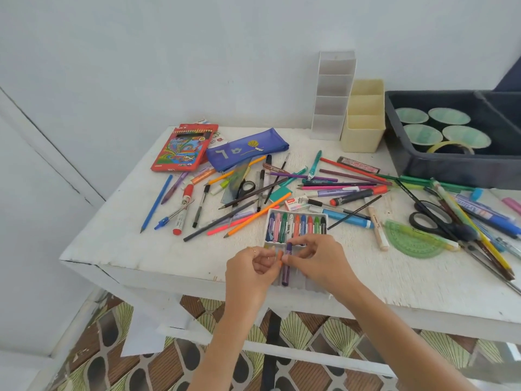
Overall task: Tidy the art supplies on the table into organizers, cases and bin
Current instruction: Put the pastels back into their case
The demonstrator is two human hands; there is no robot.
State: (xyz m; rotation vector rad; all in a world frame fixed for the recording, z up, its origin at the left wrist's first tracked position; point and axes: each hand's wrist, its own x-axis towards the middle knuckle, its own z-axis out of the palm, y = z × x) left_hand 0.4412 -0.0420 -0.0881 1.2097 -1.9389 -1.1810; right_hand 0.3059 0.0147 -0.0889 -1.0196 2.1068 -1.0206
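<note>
both hands at the desk point(141, 249) front edge, just before the crayon tray point(296, 212). right hand point(318, 259): fingers clamped on purple crayon point(286, 268). left hand point(252, 268): fingers pinching orange crayon point(279, 256). risk: a loose pinch this near the edge, and a crayon likely rolls off.

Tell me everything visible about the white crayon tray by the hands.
The white crayon tray is shallow, rectangular, apparently thin moulded plastic, lying flat on the white table near its front edge. Crayons lie in it in a side-by-side row: blue, pink, green, white, orange, red, black. Its near edge is partly hidden by the left hand, pinching an orange crayon, and the right hand, pinching a purple crayon.
</note>
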